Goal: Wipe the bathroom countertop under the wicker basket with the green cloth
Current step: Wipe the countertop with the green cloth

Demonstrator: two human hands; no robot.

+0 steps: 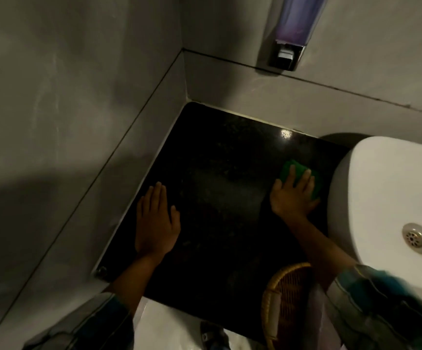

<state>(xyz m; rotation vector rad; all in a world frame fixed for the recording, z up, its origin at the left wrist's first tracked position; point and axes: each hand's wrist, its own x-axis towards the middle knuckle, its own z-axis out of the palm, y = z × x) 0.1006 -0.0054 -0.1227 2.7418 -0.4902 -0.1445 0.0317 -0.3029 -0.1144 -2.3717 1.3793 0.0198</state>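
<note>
Pressing green cloth flat on countertop, right hand fingers spread; left hand fingers together, palm down.

My right hand covers most of the green cloth beside the white basin, which the frame edge cuts. My forearm overlaps the wicker basket below the basin; my sleeves blur.

A single head-worn, wide-angle view looks steeply down from close above at the dark polished stone worktop, facing the far grey wall corner. The white ceramic basin fills the right edge; both sleeved forearms enter from the near edge.
</note>
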